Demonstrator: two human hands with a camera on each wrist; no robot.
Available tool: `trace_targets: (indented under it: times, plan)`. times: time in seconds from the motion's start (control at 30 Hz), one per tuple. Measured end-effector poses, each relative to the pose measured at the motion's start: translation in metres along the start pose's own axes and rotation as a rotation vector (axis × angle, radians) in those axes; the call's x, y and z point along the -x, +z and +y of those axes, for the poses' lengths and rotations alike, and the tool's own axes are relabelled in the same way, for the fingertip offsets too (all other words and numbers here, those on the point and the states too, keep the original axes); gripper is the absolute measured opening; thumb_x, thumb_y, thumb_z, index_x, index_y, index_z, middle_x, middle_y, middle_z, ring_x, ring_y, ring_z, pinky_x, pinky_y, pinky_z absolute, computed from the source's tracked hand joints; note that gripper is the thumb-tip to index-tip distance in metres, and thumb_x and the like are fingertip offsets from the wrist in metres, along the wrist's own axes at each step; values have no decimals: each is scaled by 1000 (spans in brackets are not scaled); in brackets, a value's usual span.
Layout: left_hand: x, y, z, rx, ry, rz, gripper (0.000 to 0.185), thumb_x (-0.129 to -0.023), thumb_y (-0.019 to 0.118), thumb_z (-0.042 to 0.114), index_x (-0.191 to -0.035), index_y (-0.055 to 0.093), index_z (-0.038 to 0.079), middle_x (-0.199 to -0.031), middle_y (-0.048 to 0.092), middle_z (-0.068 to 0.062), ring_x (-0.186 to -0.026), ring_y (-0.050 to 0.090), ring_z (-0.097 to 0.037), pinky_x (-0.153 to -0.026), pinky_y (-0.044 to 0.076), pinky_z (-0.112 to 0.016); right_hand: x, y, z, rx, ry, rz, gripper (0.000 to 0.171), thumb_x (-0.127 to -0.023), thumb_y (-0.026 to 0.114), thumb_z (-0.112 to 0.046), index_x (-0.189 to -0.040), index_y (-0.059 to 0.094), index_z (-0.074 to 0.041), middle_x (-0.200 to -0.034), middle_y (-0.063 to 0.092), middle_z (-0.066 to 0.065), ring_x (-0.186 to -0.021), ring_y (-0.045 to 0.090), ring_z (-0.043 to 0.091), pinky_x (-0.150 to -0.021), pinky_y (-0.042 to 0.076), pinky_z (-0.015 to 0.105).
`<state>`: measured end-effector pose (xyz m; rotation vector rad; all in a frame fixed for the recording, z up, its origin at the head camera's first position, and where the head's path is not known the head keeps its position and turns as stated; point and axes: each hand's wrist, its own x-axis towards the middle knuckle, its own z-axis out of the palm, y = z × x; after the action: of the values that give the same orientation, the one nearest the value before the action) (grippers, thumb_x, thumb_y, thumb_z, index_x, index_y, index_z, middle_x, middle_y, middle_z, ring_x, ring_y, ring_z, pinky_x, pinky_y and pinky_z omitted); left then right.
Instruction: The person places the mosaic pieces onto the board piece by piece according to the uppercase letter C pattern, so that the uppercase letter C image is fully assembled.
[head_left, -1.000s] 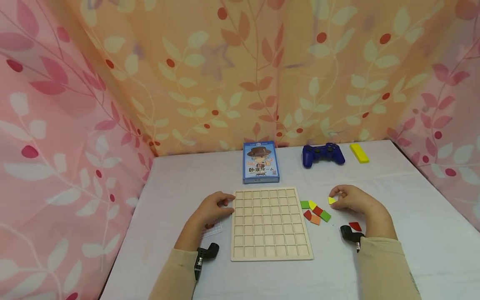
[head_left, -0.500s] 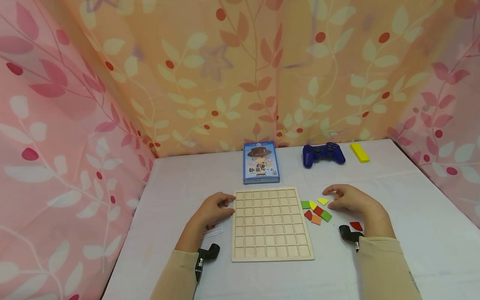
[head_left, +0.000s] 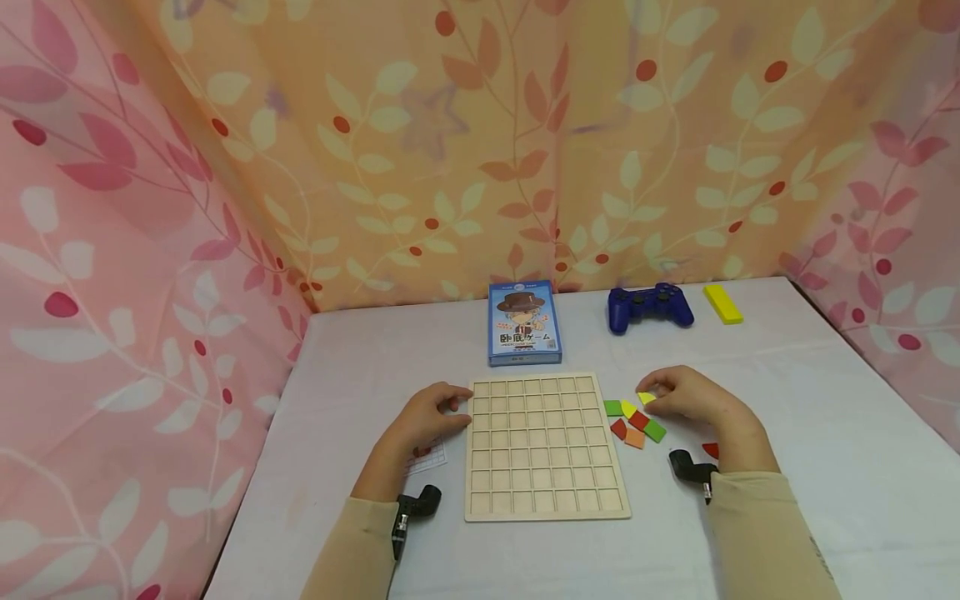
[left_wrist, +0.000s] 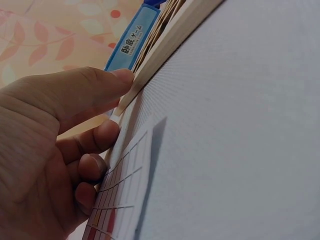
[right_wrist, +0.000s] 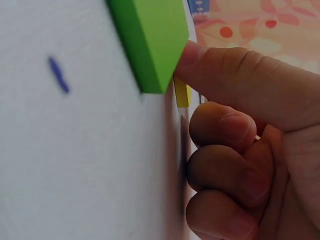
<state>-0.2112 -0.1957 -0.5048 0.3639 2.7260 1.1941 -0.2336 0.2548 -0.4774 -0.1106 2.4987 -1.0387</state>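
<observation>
Right hand (head_left: 693,398) pinches a yellow tile (head_left: 646,397) beside the board's (head_left: 542,446) right edge. Left hand (head_left: 426,414), fingers curled together, presses the board's left edge.

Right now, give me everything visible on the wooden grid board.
The wooden grid board is a pale, unpainted rectangular tray, wood by its look, divided by thin ribs into rows of small square cells. Every cell seen from the head view is empty. It lies flat on the white table, in front of the blue card box. The left hand rests against its left edge, thumb on the rim. Coloured tiles lie just off its right edge, apart from it.
</observation>
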Motion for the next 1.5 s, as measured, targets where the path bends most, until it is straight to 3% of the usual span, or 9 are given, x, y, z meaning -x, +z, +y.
trace_targets:
  times: [0.27,0.43,0.6,0.77,1.03,1.2,1.5]
  plan:
    - [-1,1,-1,-3,-4,5,39,-76,79,29,-113,68,24,-89,56,2,-78,49,-17,-69,42,-34,-1,-4,1,53,49,66,36,-84,70,-28,-113,63,-9,-91,53,9,-88,48,26,-75,41,39]
    - [-1,1,-1,-7,-2,8,39,-77,79,29,-113,67,24,-89,56,2,-78,49,-17,-69,42,-34,4,-12,-2,84,62,116,40,-84,69,-33,-116,60,-11,-97,52,11,-94,45,30,-80,39,44]
    - [-1,1,0,-13,-9,6,39,-77,79,29,-114,67,25,-90,56,2,-79,49,-17,-69,42,-34,14,-20,-15,124,-18,177,42,-84,70,-36,-116,60,-11,-95,47,10,-88,44,28,-69,37,38]
    - [-1,1,-1,-21,-9,2,39,-77,78,31,-114,67,27,-90,56,2,-80,50,-17,-70,43,-34,30,-27,-35,153,-82,240,45,-84,69,-41,-117,60,-13,-101,51,11,-88,45,28,-66,39,36]
    - [-1,1,-1,-34,-12,4,38,-77,78,32,-113,67,28,-90,56,2,-79,49,-17,-69,43,-34,51,-32,-58,144,-186,308,46,-84,66,-48,-116,61,-16,-89,53,7,-82,45,25,-62,39,34]
    - [-2,1,-2,-36,-3,0,38,-77,78,32,-114,66,28,-90,56,3,-79,49,-16,-69,42,-34,60,-30,-69,146,-297,398,36,-85,67,-42,-110,64,-17,-85,54,5,-79,45,23,-61,40,33]
    - [-2,1,-3,-48,11,-1,39,-78,77,34,-115,66,26,-89,55,3,-80,49,-15,-69,42,-33,69,-24,-87,28,-431,526,27,-83,73,-27,-106,67,-15,-82,53,2,-79,45,17,-60,40,24]
